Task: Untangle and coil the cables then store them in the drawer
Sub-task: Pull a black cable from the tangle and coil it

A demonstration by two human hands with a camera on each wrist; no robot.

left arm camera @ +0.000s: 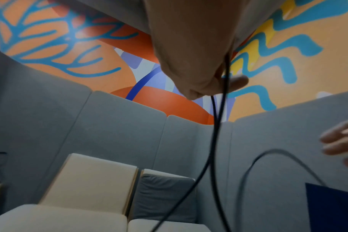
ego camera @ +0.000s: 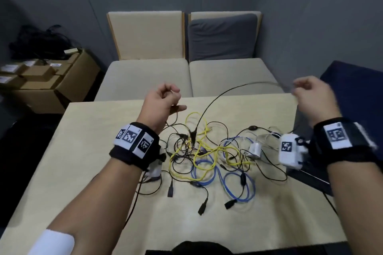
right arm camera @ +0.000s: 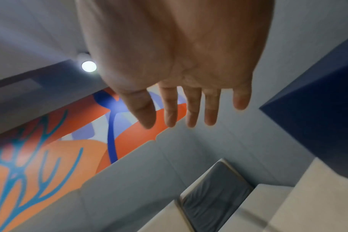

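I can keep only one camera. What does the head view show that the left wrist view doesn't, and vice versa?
Only the head view: the pale wooden table, its tangle of yellow, blue and black cables, the black marker-covered wristbands. Only the left wrist view: the orange and blue wall mural. Both: the left hand pinching a thin black cable, a black strand arcing toward the right hand, the beige seats, the grey cushion.
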